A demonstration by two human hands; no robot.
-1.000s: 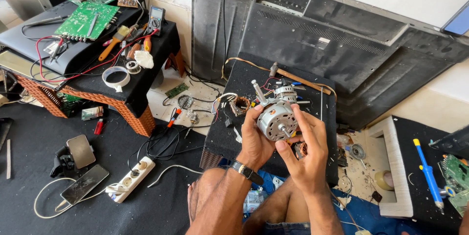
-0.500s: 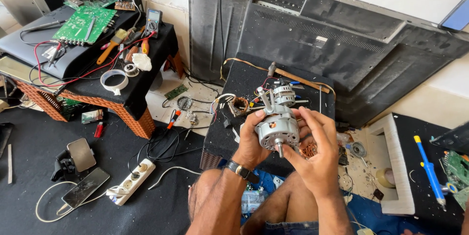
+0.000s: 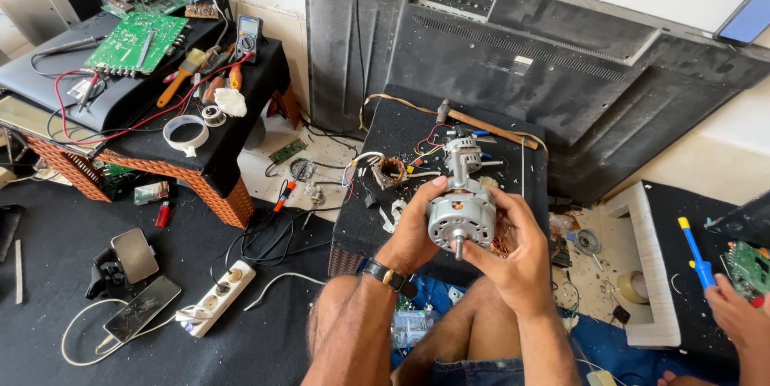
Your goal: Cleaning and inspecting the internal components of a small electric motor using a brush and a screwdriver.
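Both hands grip the grey electric motor [image 3: 461, 217] above the black worktop [image 3: 513, 161]: left hand [image 3: 417, 229] clasps its housing, right hand [image 3: 517, 253] supports the opposite side, exposing the shaft towards the viewer for inspection.

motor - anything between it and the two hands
Nothing visible. The left hand wraps the motor from its left side and the right hand cups it from the right, both touching the metal housing directly.
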